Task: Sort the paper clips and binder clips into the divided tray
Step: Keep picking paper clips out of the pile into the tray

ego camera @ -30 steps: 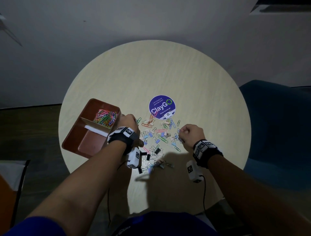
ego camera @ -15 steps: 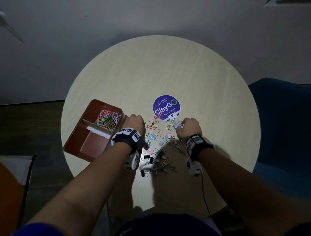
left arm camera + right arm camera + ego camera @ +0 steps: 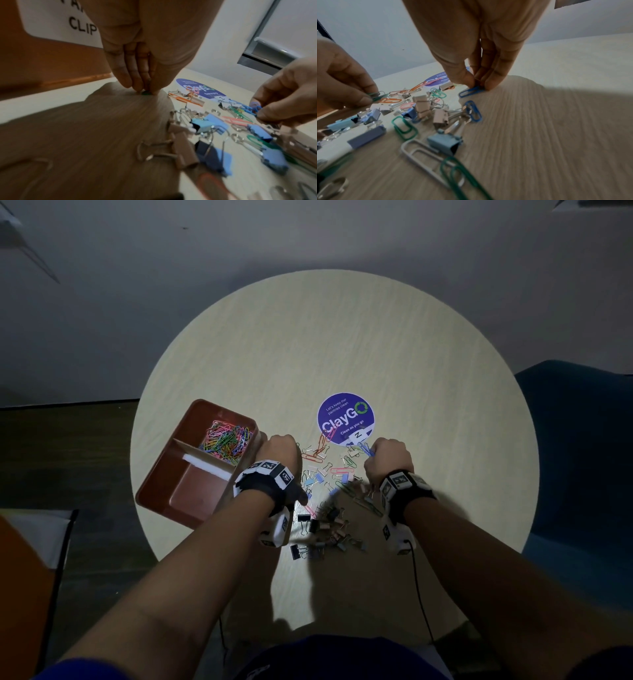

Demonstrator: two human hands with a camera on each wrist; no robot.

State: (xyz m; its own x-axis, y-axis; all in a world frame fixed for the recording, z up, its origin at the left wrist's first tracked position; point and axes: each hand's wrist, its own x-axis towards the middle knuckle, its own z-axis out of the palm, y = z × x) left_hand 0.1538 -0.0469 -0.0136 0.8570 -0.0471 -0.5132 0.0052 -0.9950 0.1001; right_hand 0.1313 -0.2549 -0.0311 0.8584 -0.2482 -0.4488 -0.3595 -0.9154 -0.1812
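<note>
A brown divided tray (image 3: 161, 484) sits at the table's left; its far compartment holds a heap of coloured paper clips (image 3: 227, 440), its near compartment shows bare. A mixed pile of paper clips and binder clips (image 3: 325, 484) lies between my hands. My left hand (image 3: 282, 448) is beside the tray's right wall, fingertips down on the table, pinching a green paper clip (image 3: 145, 93). My right hand (image 3: 387, 457) is just below the purple sticker and pinches a blue paper clip (image 3: 471, 91) that lies on the table.
A round purple ClayGO sticker (image 3: 346, 419) is stuck on the round pale wooden table (image 3: 342, 347). Several dark binder clips (image 3: 318, 535) lie nearer to me. A blue chair (image 3: 582, 457) stands at the right, and a label reading CLIP (image 3: 60, 20) is on the tray wall.
Both hands moved away from me to the pile's far side. The right hand went from the pile's right edge up to the sticker and closed on a blue clip.
</note>
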